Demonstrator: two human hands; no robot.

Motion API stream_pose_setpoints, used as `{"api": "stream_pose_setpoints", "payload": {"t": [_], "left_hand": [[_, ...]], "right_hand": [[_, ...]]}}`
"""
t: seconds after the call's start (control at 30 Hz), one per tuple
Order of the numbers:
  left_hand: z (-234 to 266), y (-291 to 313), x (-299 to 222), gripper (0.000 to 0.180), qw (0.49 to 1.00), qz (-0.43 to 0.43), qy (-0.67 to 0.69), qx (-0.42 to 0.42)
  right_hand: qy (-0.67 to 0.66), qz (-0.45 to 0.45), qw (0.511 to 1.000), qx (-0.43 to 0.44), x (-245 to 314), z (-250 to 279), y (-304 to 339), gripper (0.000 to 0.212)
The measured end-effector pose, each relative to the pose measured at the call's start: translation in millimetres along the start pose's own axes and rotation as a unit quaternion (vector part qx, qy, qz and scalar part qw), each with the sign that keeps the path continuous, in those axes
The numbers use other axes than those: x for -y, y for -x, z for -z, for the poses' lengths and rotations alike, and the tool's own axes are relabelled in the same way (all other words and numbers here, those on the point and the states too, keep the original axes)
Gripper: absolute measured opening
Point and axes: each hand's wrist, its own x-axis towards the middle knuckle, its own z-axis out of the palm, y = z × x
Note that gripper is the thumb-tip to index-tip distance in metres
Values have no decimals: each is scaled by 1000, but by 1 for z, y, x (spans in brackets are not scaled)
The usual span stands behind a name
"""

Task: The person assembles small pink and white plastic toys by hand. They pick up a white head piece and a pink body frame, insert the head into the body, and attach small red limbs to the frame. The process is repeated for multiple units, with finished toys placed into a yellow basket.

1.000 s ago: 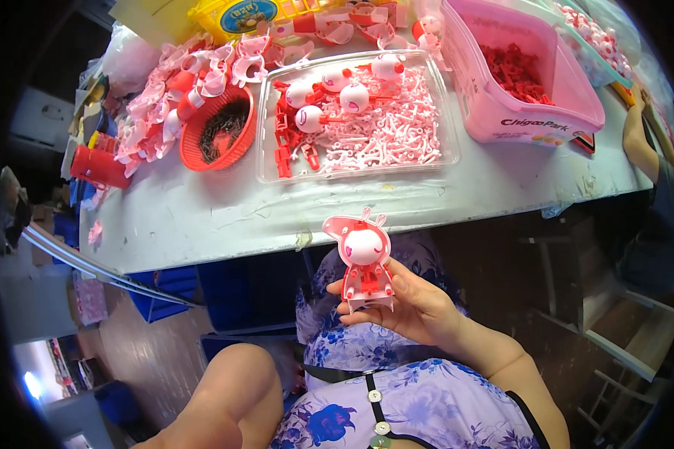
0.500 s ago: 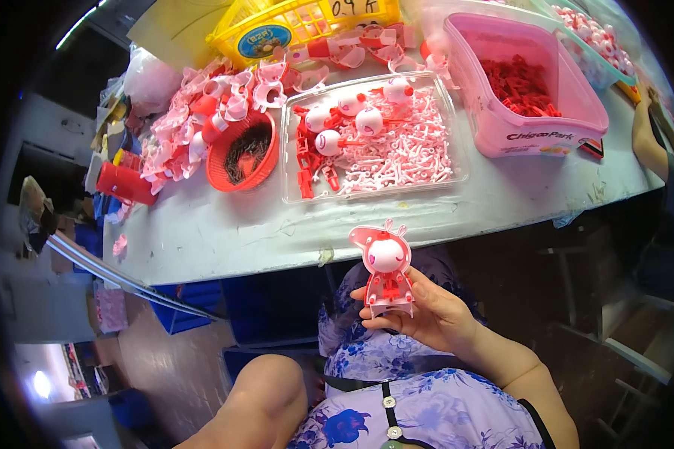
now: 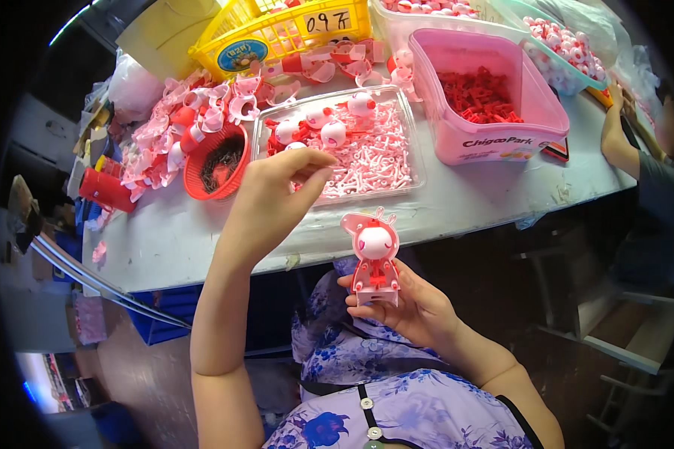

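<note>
In my right hand is a pink and red toy figure, held upright near the table's front edge. It has an open pink shell with ears, a round white head and red parts inside its body. My left hand hangs over the near left of a clear plastic tray, fingers bent and the thumb a little apart from them. No part shows in it. The tray holds many small pale pink pieces, several white balls with painted marks and red parts. My left hand hides the tray's near left corner.
Left of the tray stands a red basket of dark small pieces, beside a heap of pink shells. A pink tub of red parts is at right. Behind are a yellow basket and bins of white balls. Another person's arm is far right.
My left hand has come into view and reached up over the tray's near left. My right hand still holds the toy figure in nearly the same place. The view has shifted slightly.
</note>
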Motion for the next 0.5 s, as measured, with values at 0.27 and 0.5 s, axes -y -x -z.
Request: {"api": "stream_pose_setpoints", "payload": {"t": [0.27,0.5], "left_hand": [[-16,-31,28,15,974,-84,-190,91],[-14,-19,23,12,997,-24,-72,29]], "right_hand": [[-3,30,1000,-2,2,7,-1,56],[-34,38,999,9,3,10,-4,54]]}}
